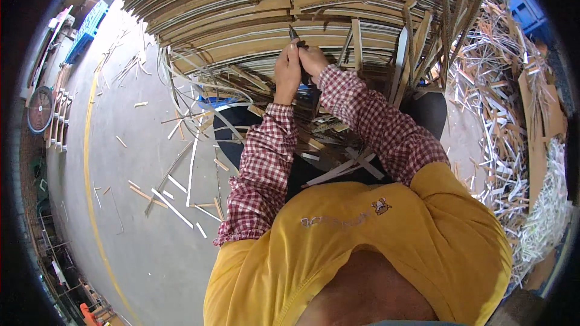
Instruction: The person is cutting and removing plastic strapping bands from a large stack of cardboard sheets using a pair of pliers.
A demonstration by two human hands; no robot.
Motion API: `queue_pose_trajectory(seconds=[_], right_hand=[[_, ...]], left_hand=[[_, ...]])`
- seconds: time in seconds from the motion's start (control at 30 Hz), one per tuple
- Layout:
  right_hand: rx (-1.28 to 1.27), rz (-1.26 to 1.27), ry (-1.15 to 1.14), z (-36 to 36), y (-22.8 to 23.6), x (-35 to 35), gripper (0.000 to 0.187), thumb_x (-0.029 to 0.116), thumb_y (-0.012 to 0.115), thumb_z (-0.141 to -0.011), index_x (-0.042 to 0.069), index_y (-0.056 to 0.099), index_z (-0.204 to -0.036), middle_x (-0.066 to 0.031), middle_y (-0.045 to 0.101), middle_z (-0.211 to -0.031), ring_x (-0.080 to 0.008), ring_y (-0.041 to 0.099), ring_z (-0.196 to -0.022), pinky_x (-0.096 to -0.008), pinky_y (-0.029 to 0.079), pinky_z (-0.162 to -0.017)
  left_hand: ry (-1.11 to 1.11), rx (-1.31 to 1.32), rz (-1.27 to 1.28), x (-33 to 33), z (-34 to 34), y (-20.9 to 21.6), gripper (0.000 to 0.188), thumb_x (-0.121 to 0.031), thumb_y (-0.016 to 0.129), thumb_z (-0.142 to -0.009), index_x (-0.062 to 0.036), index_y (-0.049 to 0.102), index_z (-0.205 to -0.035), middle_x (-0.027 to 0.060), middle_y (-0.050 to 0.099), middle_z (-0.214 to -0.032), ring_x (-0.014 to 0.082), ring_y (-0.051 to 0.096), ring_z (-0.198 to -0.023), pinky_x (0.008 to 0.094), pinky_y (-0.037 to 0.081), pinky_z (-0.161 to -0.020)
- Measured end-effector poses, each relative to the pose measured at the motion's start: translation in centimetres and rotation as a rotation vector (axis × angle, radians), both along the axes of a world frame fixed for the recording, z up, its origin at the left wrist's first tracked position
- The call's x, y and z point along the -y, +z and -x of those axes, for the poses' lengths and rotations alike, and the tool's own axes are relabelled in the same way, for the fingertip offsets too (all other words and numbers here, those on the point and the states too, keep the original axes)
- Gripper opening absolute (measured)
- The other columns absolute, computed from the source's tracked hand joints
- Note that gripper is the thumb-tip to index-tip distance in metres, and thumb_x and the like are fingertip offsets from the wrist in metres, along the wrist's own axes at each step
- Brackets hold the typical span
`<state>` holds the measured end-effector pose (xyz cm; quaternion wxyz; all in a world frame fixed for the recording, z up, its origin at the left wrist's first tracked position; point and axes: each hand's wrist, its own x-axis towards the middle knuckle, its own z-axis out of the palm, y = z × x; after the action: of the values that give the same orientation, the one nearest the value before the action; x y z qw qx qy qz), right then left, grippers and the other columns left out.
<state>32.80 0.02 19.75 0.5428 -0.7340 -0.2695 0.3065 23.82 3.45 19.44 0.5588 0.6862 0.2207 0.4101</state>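
Observation:
My left hand (288,71) and my right hand (312,60) meet in front of the cardboard stack, both closed around a dark tool with a tapered tip (293,34). The tip points away from me at the stack's side; most of the tool's body is hidden by my fingers, so its exact kind cannot be made out. Beyond the hands rises a tall stack of flat cardboard sheets (241,9), with brown and white edges. Loose strips of cardboard (356,42) stick out from it on the right, near my right hand.
Cut strips lie across my dark-trousered lap (344,169) and on the grey floor (139,163) at left. A big heap of shredded strips (501,127) fills the right side. Far left are a round fan (40,109) and a blue pallet (87,30); another blue crate (524,6) stands far right.

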Motion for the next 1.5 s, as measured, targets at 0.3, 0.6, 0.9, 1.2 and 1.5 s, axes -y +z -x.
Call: queue_pose_trajectory(seconds=[0.3,0.6,0.9,1.2,1.5], right_hand=[[-0.104,0.003,0.068,-0.5,-1.1,1.7,0.033,0.024,0.054,-0.080,-0.006,0.054,-0.066,-0.0104,0.048,-0.051,-0.0189,0.045,-0.046,-0.0370,0.038,-0.047],[0.170,0.183,0.552,2.4,4.6,12.5,0.026,0.029,0.054,-0.082,0.005,0.064,-0.085,-0.0054,0.059,-0.069,-0.0140,0.053,-0.063,-0.0312,0.042,-0.060],[-0.001,0.239,0.267,-2.6,1.9,3.0,0.035,0.033,0.056,-0.077,0.002,0.058,-0.062,-0.0053,0.054,-0.059,-0.0154,0.042,-0.049,-0.0308,0.033,-0.047],[-0.187,0.180,0.056,-1.1,1.0,1.2,0.041,0.035,0.046,-0.085,-0.005,0.052,-0.080,-0.0075,0.048,-0.065,-0.0173,0.041,-0.053,-0.0357,0.035,-0.047],[0.004,0.132,0.026,2.1,0.6,7.5,0.028,0.020,0.050,-0.078,-0.007,0.054,-0.085,-0.0133,0.054,-0.068,-0.0231,0.054,-0.064,-0.0347,0.041,-0.057]], left_hand=[[0.069,-0.521,-0.534,1.8,3.7,6.7,0.037,-0.032,0.044,-0.086,0.0009,0.061,-0.085,0.0232,0.057,-0.070,0.0395,0.056,-0.062,0.0422,0.045,-0.057],[-0.038,0.093,-0.005,3.1,4.2,2.1,0.025,-0.021,0.049,-0.086,-0.0017,0.058,-0.099,0.0105,0.060,-0.087,0.0178,0.057,-0.077,0.0266,0.043,-0.069],[-0.102,-0.082,0.114,1.0,0.5,0.8,0.043,-0.037,0.036,-0.091,-0.0055,0.046,-0.119,0.0152,0.051,-0.111,0.0228,0.050,-0.100,0.0306,0.041,-0.083],[0.006,-0.042,-0.066,-0.1,-0.8,-0.7,0.047,-0.039,0.036,-0.089,-0.0012,0.049,-0.116,0.0208,0.050,-0.114,0.0322,0.047,-0.106,0.0359,0.038,-0.087],[-0.082,-0.640,-0.399,0.4,2.6,6.9,0.045,-0.038,0.043,-0.085,0.0012,0.055,-0.102,0.0274,0.055,-0.071,0.0376,0.056,-0.069,0.0400,0.045,-0.063]])
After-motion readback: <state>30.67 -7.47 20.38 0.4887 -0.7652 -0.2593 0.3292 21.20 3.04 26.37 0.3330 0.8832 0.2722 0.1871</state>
